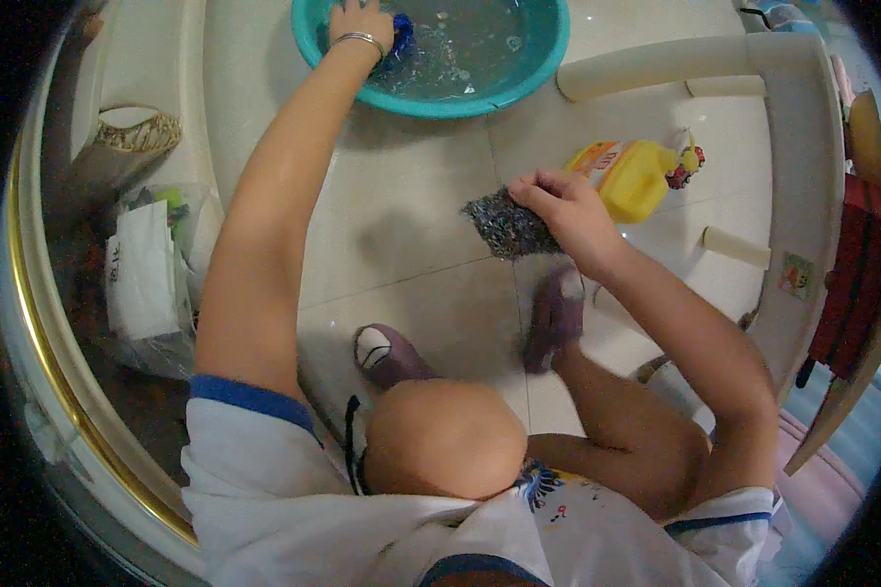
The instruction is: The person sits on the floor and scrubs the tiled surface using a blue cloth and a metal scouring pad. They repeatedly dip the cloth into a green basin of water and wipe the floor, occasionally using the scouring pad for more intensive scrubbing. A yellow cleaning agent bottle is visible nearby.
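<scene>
My right hand (571,220) pinches one edge of a dark, glittery scouring pad (510,226), which hangs above the tiled floor. At the top, my left hand (361,28), with bangles at the wrist, reaches inside the left side of a teal plastic basin (448,108). Cloudy water with bubbles (462,48) fills the basin. A crumpled dark blue thing (402,35) shows right beside my left palm; whether my fingers grip it cannot be made out. A yellow plastic bottle (635,183) bearing print lies just beyond my right hand.
A pale chair or stool frame (793,183) stands on the right, with a dark red bag (855,271) behind it. To the left is a clear plastic bag with white packets (143,264), beside cream furniture (147,66). My slippered feet (389,356) rest on floor tiles (411,286).
</scene>
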Motion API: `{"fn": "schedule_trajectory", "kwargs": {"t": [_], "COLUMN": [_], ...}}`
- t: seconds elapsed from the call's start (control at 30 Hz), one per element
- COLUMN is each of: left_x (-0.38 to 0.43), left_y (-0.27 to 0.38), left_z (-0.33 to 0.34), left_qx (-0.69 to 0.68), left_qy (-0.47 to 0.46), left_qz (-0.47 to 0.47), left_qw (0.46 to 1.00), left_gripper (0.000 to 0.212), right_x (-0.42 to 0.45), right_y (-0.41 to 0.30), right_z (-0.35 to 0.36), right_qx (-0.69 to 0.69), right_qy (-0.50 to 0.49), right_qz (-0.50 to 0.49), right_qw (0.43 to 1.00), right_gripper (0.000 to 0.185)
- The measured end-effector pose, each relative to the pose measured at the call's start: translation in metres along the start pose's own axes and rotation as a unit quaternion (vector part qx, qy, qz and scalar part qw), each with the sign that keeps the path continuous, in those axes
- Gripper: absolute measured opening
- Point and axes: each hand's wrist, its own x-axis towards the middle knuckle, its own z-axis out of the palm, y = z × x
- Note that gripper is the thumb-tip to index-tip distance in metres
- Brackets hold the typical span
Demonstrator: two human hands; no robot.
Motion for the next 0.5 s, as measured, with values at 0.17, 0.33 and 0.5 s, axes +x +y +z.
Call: {"fn": "schedule_trajectory", "kwargs": {"t": [0.17,0.33,0.5], "left_x": [0.05,-0.009,-0.008], "left_y": [-0.072,-0.043,-0.058], "left_z": [0.011,-0.134,-0.149], "left_qx": [-0.367,-0.734,-0.713], "left_qy": [-0.138,-0.181,-0.082], "left_qz": [-0.088,-0.185,-0.162], "left_qw": [0.916,0.628,0.677], "left_gripper": [0.068,0.05,0.041], "right_x": [0.055,0.09,0.101], "right_y": [-0.013,-0.02,-0.042], "right_z": [0.024,0.033,0.026], "right_qx": [-0.075,0.04,0.106], "right_qy": [-0.07,-0.175,-0.261], "right_qz": [-0.031,0.011,-0.031], "right_qw": [0.994,0.984,0.959], "right_gripper": [0.017,0.017,0.016]}}
